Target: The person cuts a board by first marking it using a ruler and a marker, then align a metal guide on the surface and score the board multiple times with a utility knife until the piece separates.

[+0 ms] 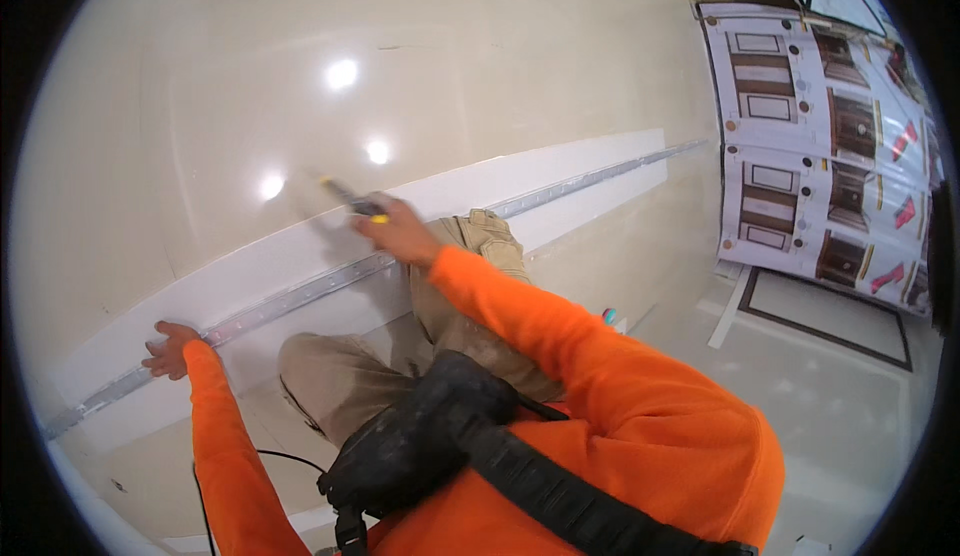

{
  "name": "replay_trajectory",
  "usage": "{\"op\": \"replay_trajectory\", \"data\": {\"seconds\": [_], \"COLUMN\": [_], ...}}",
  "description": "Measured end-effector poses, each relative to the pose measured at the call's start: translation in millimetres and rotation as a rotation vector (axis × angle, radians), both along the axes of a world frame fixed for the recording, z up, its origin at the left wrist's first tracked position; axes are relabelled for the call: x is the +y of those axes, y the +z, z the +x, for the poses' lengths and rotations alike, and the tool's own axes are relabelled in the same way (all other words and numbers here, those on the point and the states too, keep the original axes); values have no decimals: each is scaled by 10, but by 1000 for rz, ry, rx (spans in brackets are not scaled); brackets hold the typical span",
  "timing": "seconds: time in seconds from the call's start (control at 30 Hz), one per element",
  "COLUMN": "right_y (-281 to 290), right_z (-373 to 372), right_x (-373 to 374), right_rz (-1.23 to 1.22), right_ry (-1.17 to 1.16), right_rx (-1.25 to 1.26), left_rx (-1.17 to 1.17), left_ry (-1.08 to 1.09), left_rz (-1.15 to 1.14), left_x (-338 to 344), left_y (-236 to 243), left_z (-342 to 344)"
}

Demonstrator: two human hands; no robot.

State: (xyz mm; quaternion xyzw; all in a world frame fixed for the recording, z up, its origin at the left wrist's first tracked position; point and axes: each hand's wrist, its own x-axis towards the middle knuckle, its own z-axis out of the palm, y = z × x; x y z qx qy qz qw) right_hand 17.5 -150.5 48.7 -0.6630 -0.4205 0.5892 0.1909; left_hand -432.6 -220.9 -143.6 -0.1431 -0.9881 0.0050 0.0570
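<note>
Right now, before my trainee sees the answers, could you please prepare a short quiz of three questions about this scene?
1. Which hand holds the tool?
2. True or false: both hands hold a tool.
3. What colour is the strip under the metal bar? A) black B) white C) orange

Key:
1. The right hand.
2. False: the left hand rests on the metal bar and holds no tool.
3. B, white.
</note>
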Motion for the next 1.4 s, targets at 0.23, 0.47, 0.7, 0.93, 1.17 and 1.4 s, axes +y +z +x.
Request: {"op": "replay_trajectory", "data": {"seconds": [0.23,0.47,0.7,0.93,1.17,1.4], "right_y": [94,-44,49,-438,-1135,-1076], "right_z": [1946,1664,1758,2440,3145,3356], "right_x": [-348,-357,-249,-220,-675,-545], "right_rz": [-11,68,7,-29,-203,-443], "right_ry": [-702,-319,-298,-700,-949,-823], "right_rx": [16,-565,-549,-784,-937,-858], "left_rx": [19,48,32,65,33,-34], "left_ry": [12,6,-32,8,24,84], "left_rz": [22,63,67,36,-115,-152], "left_x": [164,144,129,175,161,228], "left_y": [6,-61,-134,-63,-182,-80], "left_z": [112,-57,-48,-150,-80,142]}}
